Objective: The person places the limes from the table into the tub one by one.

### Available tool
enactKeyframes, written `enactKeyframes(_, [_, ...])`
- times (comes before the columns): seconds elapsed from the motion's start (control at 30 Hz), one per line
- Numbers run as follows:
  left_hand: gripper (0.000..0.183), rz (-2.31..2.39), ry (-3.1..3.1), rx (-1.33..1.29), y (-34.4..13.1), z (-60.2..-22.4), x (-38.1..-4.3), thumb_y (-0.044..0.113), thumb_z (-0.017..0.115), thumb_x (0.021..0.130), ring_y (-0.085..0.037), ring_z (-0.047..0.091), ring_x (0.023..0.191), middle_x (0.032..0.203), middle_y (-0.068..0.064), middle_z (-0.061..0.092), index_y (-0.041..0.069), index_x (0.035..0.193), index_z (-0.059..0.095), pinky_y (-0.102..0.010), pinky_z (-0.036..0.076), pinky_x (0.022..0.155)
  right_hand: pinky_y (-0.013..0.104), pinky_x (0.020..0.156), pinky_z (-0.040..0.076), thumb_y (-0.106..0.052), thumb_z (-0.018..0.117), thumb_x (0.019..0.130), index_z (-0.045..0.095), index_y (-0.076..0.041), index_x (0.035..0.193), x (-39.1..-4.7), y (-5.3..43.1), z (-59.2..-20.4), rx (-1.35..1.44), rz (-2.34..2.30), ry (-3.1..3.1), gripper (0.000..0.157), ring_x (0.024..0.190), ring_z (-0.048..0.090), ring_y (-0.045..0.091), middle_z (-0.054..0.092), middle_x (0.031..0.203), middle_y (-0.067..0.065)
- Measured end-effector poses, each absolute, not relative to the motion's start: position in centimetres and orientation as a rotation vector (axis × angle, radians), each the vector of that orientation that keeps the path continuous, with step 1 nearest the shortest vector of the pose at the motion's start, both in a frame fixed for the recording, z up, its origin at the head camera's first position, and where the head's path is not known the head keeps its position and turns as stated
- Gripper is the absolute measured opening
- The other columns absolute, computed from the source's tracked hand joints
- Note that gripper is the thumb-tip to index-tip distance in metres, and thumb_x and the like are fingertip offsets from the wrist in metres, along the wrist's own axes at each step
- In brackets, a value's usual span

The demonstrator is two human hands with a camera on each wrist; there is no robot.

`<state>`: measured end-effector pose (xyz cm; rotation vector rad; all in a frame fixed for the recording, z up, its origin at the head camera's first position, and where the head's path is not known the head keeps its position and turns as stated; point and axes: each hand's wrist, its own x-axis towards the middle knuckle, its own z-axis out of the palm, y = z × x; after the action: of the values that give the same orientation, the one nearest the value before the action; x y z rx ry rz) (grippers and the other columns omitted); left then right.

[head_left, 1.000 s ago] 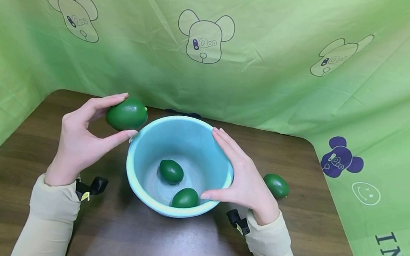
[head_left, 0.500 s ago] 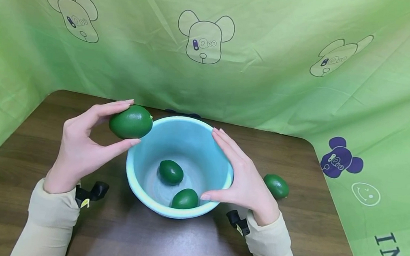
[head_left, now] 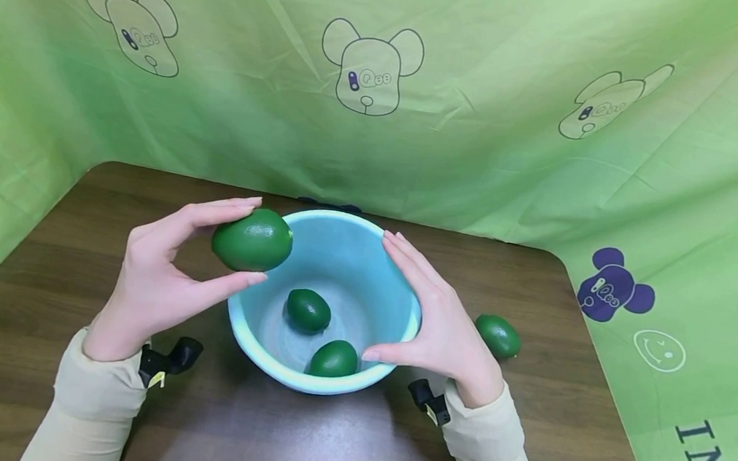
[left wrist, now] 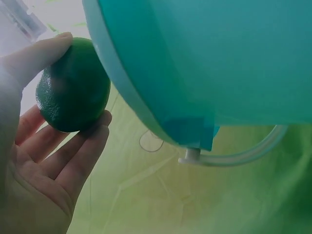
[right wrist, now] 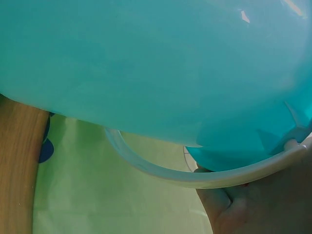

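Observation:
My left hand [head_left: 164, 271] pinches a dark green lime [head_left: 252, 240] between thumb and fingers, above the left rim of a light blue bucket [head_left: 314, 385]. In the left wrist view the lime [left wrist: 74, 87] is beside the bucket's rim, thumb on one side and fingers on the other. Inside the bucket lie two more limes, one near the middle [head_left: 308, 310] and one close to the near wall [head_left: 334, 359]. My right hand [head_left: 436, 324] grips the bucket's right rim, fingers toward the back and thumb at the front. The right wrist view shows mostly bucket wall [right wrist: 146, 63].
Another lime [head_left: 498, 335] lies on the wooden table [head_left: 563, 423], behind my right wrist. The bucket's pale handle [right wrist: 170, 175] hangs at its far side. Green printed cloth [head_left: 362, 157] encloses the table at the back and sides.
My left hand has carried the lime rightward and nearer, from left of the bucket to over its left rim. The right hand and the bucket have stayed put.

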<state>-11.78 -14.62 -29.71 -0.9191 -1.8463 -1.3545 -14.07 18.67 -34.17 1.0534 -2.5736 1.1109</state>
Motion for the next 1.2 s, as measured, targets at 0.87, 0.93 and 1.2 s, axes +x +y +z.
enactKeyframes(0.87, [0.066, -1.369, -2.106, -1.014, -15.2, -32.4, -12.7, 0.007, 0.097, 0.062, -0.016, 0.067, 0.105, 0.12, 0.001, 0.071, 0.009, 0.123, 0.071, -0.028, 0.052, 0.091, 0.053, 0.109, 0.039, -0.076, 0.082, 0.064, 0.033, -0.016, 0.161, -14.1, 18.7, -34.4, 1.045, 1.113, -2.578, 0.124, 0.151, 0.024, 0.02, 0.028, 0.165, -0.002])
enactKeyframes(0.93, [0.065, -1.367, -2.121, -1.016, -15.2, -32.6, -12.8, 0.008, 0.097, 0.062, -0.015, 0.067, 0.104, 0.119, 0.003, 0.071, 0.011, 0.122, 0.072, -0.027, 0.052, 0.091, 0.053, 0.108, 0.039, -0.075, 0.082, 0.064, 0.033, -0.016, 0.161, -14.1, 18.7, -34.4, 1.048, 1.108, -2.577, 0.124, 0.151, 0.024, 0.02, 0.028, 0.165, -0.001])
enactKeyframes(1.2, [0.067, -1.347, -2.166, -1.068, -14.9, -32.8, -12.9, 0.012, 0.098, 0.063, -0.011, 0.067, 0.098, 0.117, 0.007, 0.071, 0.014, 0.125, 0.071, -0.024, 0.052, 0.084, 0.053, 0.108, 0.04, -0.074, 0.083, 0.065, 0.033, -0.015, 0.161, -14.0, 18.7, -34.3, 1.049, 1.113, -2.576, 0.124, 0.151, 0.024, 0.02, 0.027, 0.165, -0.001])
